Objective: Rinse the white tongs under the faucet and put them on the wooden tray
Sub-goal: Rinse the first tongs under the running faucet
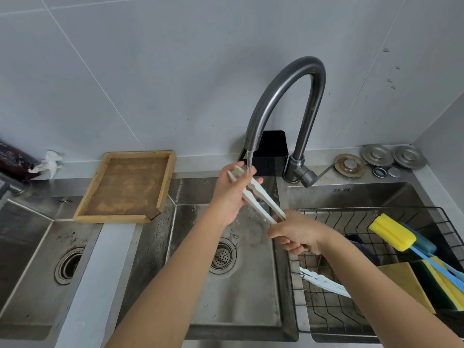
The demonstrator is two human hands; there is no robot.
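While water runs, hands hold tongs.

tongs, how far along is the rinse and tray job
Done: the faucet is running. In hand: the left hand and right hand hold the white tongs over the middle sink, their upper end under the stream. Left: carry them to the wooden tray, which holds nothing yet.

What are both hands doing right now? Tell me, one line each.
Left hand: closed on the white tongs near their tip end, under the faucet stream.
Right hand: closed on the tongs' other end.
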